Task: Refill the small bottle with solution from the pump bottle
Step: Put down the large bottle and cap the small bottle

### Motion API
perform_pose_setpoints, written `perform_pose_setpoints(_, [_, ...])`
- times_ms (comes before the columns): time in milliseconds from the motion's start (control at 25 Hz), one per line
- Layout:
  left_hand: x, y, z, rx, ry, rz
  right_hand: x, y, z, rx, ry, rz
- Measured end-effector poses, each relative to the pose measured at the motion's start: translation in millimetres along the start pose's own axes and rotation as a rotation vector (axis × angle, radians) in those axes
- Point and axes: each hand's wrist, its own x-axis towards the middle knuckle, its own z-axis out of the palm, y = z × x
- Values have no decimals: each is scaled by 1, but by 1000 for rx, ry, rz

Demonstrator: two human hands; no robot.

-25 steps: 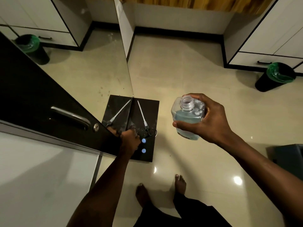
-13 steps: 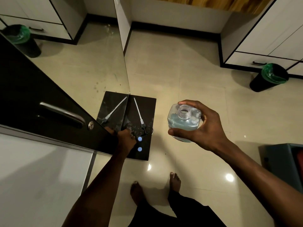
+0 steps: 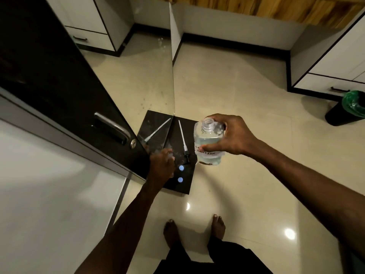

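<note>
Head view: the right hand (image 3: pixel 235 135) grips a clear bottle (image 3: pixel 208 139), fingers curled round its far side and the thumb across a white handwritten label on the near side. The bottle is in the air just off the right edge of a black ledge (image 3: pixel 189 186), roughly upright, its neck uncapped and open, with pale bluish liquid filling part of it. On the ledge, near that right edge, lies a pump head (image 3: pixel 182 138) with its long white tube pointing toward the ledge's far edge. 2 small blue discs (image 3: pixel 181 168) sit one behind the other nearer the front edge. The left hand (image 3: pixel 161 167) reaches down to the ledge's left edge, where it meets a mirror (image 3: pixel 138 76); the fingers are blurred, so I cannot tell whether they grip anything. 2 bare feet (image 3: pixel 171 230) stand on the pale tiled floor below the ledge, and a black bin (image 3: pixel 349 107) with a green liner stands at the right.
</note>
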Motion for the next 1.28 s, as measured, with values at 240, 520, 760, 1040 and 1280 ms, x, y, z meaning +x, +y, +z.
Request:
perform_pose_setpoints(240, [-1, 50, -48, -278, 202, 91, 105, 8, 49, -230, -411, -271])
perform_pose_setpoints(520, [-6, 39, -3, -336, 289, -64, 147, 27, 107, -449, -564, -439])
perform_pose_setpoints(760, [-1, 20, 31, -281, 275, -168, 140, 54, 128, -388, -587, -447])
perform_pose_setpoints(1040, [10, 9, 35, -249, 263, -172, 148, 58, 132, -351, -597, -417])
perform_pose_setpoints(1280, [8, 4, 29, -298, 194, -156, 127, 69, 130, -250, -503, -313])
